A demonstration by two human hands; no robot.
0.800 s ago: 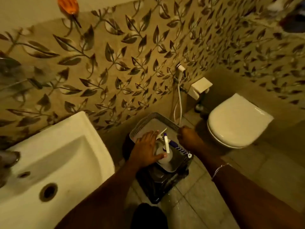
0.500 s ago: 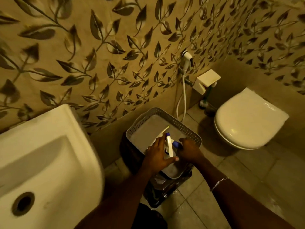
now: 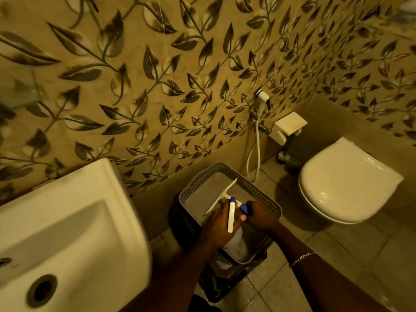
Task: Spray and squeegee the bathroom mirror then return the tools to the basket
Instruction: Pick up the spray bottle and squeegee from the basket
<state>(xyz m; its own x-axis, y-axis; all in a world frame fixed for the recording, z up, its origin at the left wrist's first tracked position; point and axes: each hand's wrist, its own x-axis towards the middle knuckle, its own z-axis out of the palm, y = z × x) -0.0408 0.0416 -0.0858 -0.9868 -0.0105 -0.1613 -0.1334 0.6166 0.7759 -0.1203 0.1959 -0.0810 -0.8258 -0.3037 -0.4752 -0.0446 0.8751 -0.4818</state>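
A grey perforated basket (image 3: 258,188) sits on a dark bin below the wall. My left hand (image 3: 218,224) is wrapped around the neck of a white spray bottle (image 3: 235,243) with a white trigger and blue nozzle, held over the basket's near end. My right hand (image 3: 262,216) grips the blue handle of a white squeegee (image 3: 221,195), whose blade lies across the basket floor. The mirror is out of view.
A white washbasin (image 3: 74,224) juts out at the left. A white toilet (image 3: 346,185) with its lid down stands at the right. A bidet hose (image 3: 257,143) and a white paper holder (image 3: 288,127) hang on the leaf-patterned wall. Tiled floor lies below.
My right hand moved from the basket's rim onto the squeegee handle. My left hand stays on the spray bottle. The view has tilted down and nearer to the basket.
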